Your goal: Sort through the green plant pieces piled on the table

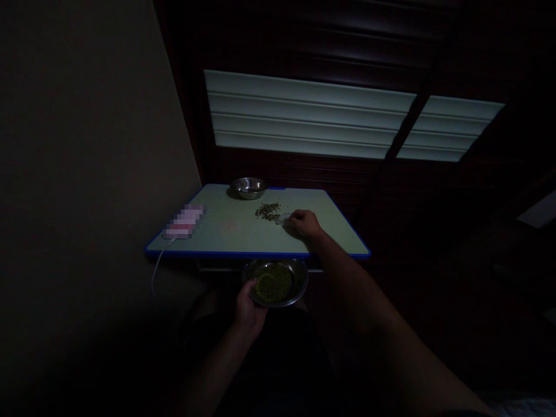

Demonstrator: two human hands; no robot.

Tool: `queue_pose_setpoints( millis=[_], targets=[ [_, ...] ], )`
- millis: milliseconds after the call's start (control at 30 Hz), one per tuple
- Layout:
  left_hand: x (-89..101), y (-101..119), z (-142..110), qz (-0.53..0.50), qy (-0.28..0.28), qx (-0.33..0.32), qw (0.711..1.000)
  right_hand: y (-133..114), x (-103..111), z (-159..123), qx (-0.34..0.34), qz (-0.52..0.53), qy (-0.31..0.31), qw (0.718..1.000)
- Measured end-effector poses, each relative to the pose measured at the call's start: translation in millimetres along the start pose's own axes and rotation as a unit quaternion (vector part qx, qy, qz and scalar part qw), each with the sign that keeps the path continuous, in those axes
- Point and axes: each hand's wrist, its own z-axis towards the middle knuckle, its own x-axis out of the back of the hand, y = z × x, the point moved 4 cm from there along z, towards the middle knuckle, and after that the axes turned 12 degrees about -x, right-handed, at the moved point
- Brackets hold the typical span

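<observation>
My left hand [249,307] grips the near left rim of a metal bowl [300,285], thumb over the edge. Small green grains, perhaps mung beans [274,282], lie inside it. The bowl is just below the table's front edge, above my lap. Over the table, the fingers of my right hand [305,223] are closed on a small pale, see-through piece [284,219]; its exact kind is too dim to tell. Its tip touches or nearly touches a scattered patch of small brownish grains [267,211] on the tabletop.
A second metal bowl [249,188] stands at the back of the pale, blue-edged table [339,231]. A blurred-out pink device [185,221] with a white cable [156,263] lies at the left. Dark slatted doors [304,116] rise behind, a wall [95,116] at left.
</observation>
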Motion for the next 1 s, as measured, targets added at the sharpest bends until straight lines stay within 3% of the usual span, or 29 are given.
queue_pose_setpoints(
  millis=[400, 1000],
  targets=[
    [-0.7, -0.2, -0.3, -0.002, 0.003, 0.007, 1.000, -0.8, -0.7, -1.1, -0.005, 0.027, -0.008, 1.000],
    [1.0, -1.0, 1.6, -0.005, -0.006, 0.003, 1.000, -2.4, -4.7, -2.2, -0.019, 0.144, -0.072, 0.987]
  ],
)
